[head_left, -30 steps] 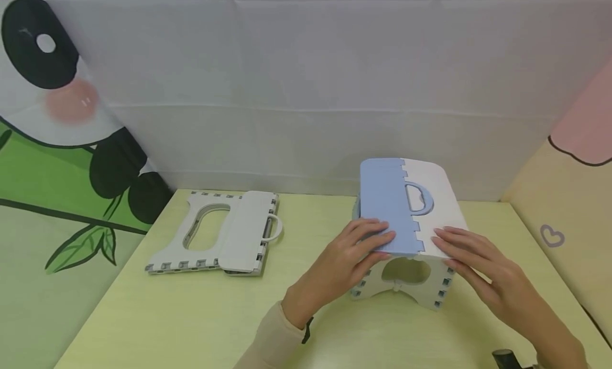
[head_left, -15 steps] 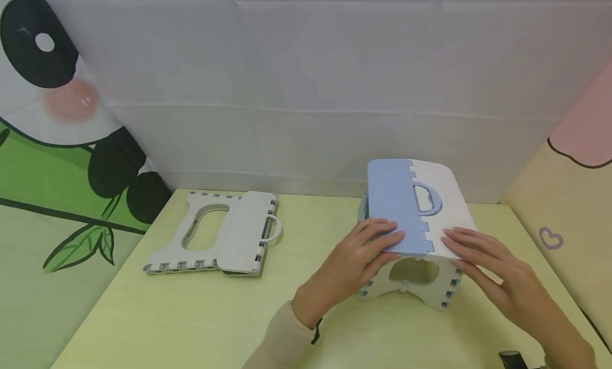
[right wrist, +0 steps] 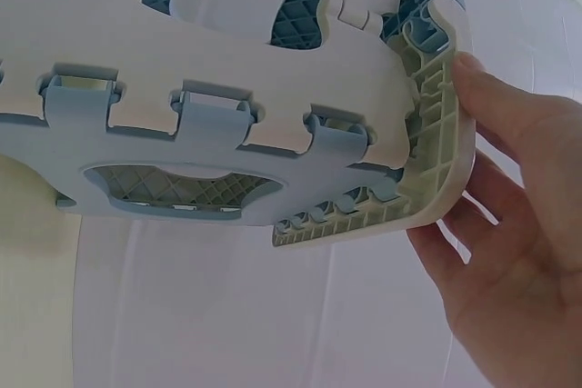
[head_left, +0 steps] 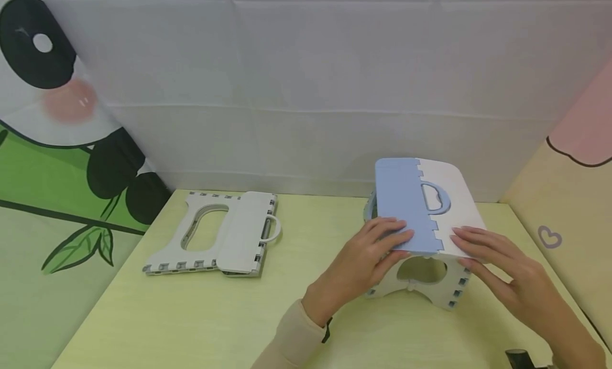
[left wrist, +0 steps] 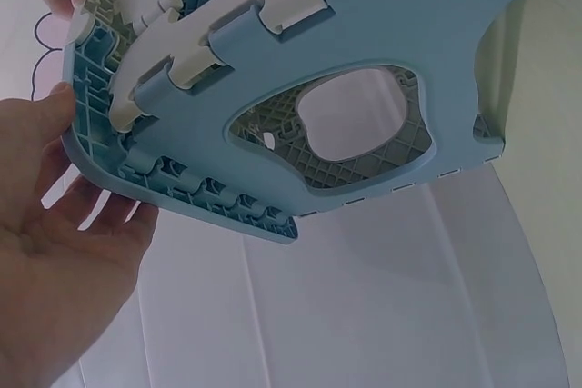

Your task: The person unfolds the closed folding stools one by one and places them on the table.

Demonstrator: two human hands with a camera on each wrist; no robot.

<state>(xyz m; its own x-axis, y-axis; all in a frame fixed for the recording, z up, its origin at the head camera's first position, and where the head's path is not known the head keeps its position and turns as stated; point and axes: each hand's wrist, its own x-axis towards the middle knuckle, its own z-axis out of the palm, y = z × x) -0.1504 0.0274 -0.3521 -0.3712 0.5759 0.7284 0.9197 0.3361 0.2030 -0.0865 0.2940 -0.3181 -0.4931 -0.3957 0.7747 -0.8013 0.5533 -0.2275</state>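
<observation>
A blue and white folding step stool [head_left: 406, 199] stands unfolded on its legs at the right of the table in the head view, its blue carry handle [head_left: 442, 199] lying flat in the seat. My left hand [head_left: 360, 260] holds the near left corner of the blue half, fingers on top and thumb at the front edge. On the white half, the right hand [head_left: 507, 273] holds the near right corner the same way. Both wrist views show the ribbed underside of the seat [left wrist: 91, 106] between thumb and fingers, and the hinged leg panels [right wrist: 200, 70].
A white folding stool [head_left: 239, 231], folded flat, lies at the left of the yellowish table [head_left: 201, 316]. Behind it hangs a pale cloth wall [head_left: 306, 93]. A printed side panel [head_left: 564, 225] borders the table on the right. A dark object [head_left: 518, 358] shows at the right forearm.
The blue and white stool has slid a little to the right, both hands moving along with it. Their hold looks the same. The folded white stool has stayed in place.
</observation>
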